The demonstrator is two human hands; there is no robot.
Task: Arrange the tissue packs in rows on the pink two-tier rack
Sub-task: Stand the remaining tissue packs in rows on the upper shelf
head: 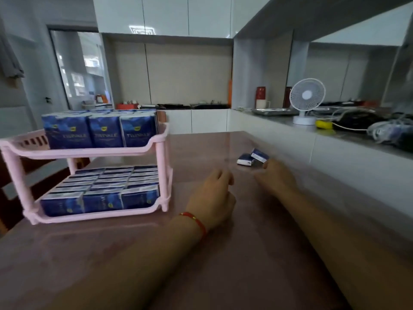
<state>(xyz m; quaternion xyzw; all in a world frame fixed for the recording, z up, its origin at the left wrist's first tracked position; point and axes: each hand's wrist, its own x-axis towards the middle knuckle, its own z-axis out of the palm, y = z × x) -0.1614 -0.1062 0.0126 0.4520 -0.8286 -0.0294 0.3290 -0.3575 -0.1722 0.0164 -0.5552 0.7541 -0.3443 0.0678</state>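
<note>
Both forearms stretch over the table point(134, 253), a red cord on the left wrist. The left hand point(214, 198) rests on the tabletop with fingers curled loosely and holds nothing. The right hand point(276, 175) reaches further out, blurred, its fingertips just at two loose packs point(252, 158) lying side by side; whether it grips one yet, I cannot tell. The rack point(159, 166) stands to the left, well apart from those packs, both tiers already lined with upright blue packs, so the job looks nearly done. The next move likely calls for pinching these last two and carrying them left to any gap. Nothing lies between. Beyond, a fan point(307, 100) sits on the counter.
</note>
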